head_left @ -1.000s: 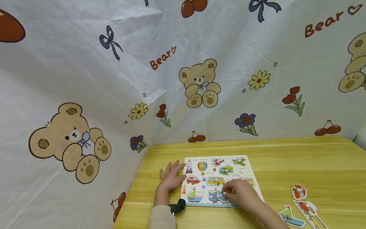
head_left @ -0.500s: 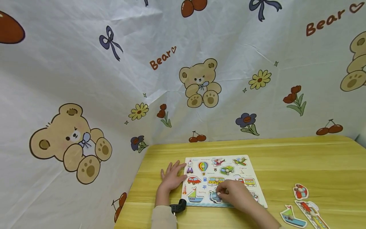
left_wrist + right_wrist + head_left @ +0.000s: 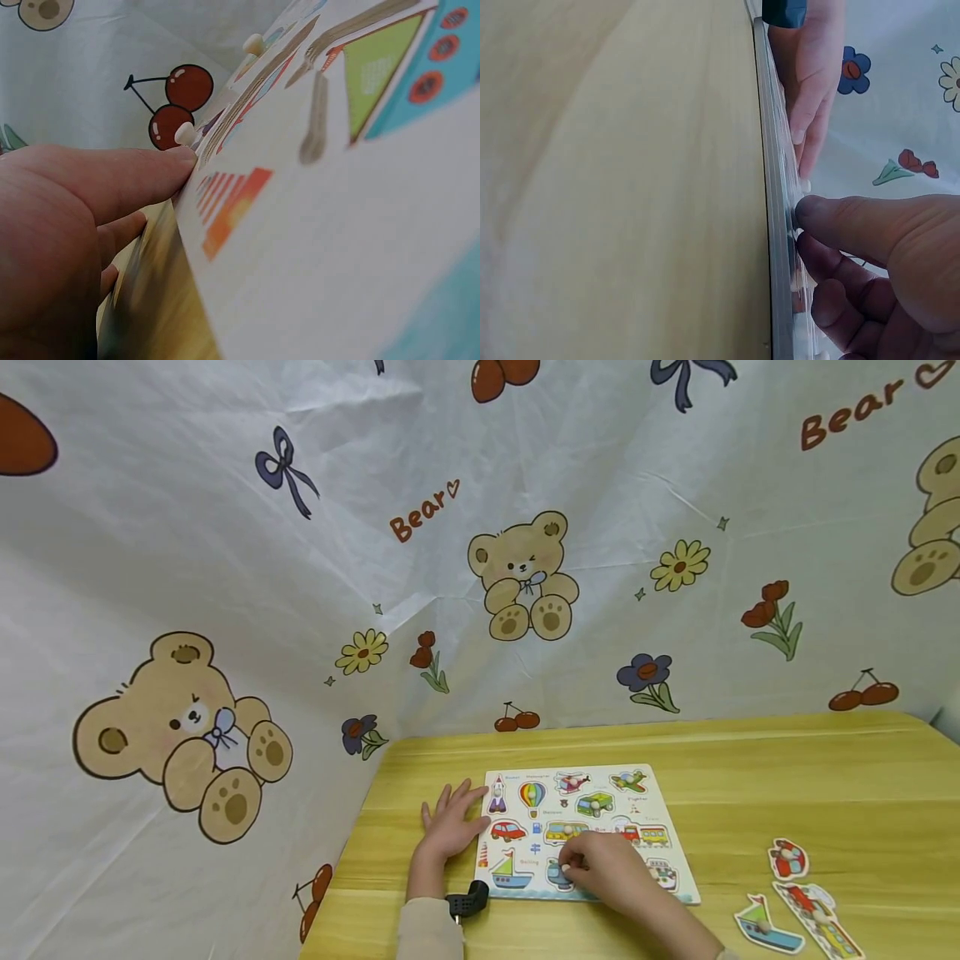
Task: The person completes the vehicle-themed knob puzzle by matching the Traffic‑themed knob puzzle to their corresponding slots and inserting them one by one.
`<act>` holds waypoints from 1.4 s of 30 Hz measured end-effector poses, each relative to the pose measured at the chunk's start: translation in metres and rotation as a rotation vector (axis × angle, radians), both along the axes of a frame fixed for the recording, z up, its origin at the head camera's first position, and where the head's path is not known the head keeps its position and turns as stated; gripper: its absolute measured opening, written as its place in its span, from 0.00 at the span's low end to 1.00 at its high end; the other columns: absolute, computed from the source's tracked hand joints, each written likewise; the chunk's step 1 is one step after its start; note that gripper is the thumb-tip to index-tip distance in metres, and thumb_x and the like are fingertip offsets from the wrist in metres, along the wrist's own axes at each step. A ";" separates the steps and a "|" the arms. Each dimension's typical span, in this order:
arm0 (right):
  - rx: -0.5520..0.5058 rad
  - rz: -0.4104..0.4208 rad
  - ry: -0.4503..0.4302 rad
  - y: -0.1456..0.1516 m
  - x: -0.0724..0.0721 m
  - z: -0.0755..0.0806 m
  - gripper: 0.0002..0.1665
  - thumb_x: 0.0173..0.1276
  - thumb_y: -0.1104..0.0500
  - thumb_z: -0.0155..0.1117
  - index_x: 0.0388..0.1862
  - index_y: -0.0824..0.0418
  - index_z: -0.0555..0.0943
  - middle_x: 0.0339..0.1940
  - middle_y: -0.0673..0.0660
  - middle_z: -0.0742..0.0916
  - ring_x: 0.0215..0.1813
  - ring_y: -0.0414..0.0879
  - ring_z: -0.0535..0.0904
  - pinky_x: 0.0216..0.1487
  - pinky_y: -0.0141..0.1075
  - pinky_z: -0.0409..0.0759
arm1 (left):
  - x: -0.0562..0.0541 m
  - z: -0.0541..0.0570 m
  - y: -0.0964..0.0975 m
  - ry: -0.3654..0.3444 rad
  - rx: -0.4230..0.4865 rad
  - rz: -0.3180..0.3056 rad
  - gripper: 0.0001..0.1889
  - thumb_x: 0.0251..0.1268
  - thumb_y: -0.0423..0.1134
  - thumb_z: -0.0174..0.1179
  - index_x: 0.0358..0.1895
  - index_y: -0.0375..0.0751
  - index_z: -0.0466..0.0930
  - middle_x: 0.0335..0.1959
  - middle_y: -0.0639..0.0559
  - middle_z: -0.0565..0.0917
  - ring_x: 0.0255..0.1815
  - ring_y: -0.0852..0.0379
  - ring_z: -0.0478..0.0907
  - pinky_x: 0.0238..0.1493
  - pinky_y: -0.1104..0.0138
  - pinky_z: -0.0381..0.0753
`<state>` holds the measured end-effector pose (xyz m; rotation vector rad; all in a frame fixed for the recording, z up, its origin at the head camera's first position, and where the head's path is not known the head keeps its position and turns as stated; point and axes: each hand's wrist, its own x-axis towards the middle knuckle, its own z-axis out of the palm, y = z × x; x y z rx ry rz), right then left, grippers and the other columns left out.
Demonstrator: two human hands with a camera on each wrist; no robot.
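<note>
A white picture puzzle board (image 3: 517, 856) lies on the wooden table. My right hand (image 3: 611, 868) pinches the pale knob of a blue, submarine-like puzzle piece (image 3: 557, 874) in the board's front row, over its matching picture. The hand hides part of this piece. In the right wrist view, thumb and forefinger of the right hand (image 3: 900, 255) meet close above the board's surface. My left hand (image 3: 450, 827) rests at the board's left edge with its fingers extended; the left wrist view has a finger of that hand (image 3: 135, 176) touching the edge beside a knob.
To the right of the board lie a sailboat piece (image 3: 767, 928), a red and yellow train piece (image 3: 817, 917) and a small red piece (image 3: 788, 860). Several knobbed pieces, such as the green truck (image 3: 595, 804), sit in the board. A bear-print cloth (image 3: 600, 677) hangs behind the table.
My right hand has moved slightly left with the blue puzzle piece, from beside its matching picture to over it. The left hand stays at the board's edge.
</note>
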<state>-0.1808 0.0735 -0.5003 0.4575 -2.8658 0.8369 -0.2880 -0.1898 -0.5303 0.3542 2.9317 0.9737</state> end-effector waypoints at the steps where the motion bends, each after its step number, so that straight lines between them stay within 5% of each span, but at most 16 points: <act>1: 0.000 -0.002 -0.001 0.000 0.000 0.000 0.06 0.56 0.57 0.77 0.26 0.46 0.86 0.22 0.35 0.80 0.25 0.28 0.68 0.30 0.28 0.68 | 0.000 0.000 0.000 0.001 0.001 0.000 0.28 0.67 0.48 0.61 0.70 0.58 0.72 0.80 0.47 0.60 0.83 0.35 0.44 0.72 0.29 0.26; 24: 0.035 0.058 0.105 0.002 0.005 0.003 0.04 0.58 0.55 0.75 0.30 0.47 0.87 0.21 0.35 0.77 0.24 0.28 0.66 0.28 0.28 0.65 | 0.001 0.003 0.000 -0.005 0.005 0.001 0.27 0.67 0.49 0.61 0.70 0.58 0.73 0.80 0.48 0.61 0.83 0.35 0.44 0.72 0.28 0.27; 42: 0.031 -0.120 0.108 0.045 0.010 0.034 0.05 0.60 0.58 0.74 0.33 0.48 0.87 0.24 0.36 0.78 0.25 0.30 0.68 0.28 0.28 0.68 | 0.000 0.002 -0.002 -0.008 -0.009 -0.003 0.28 0.67 0.49 0.61 0.71 0.59 0.72 0.80 0.48 0.60 0.83 0.35 0.44 0.72 0.28 0.28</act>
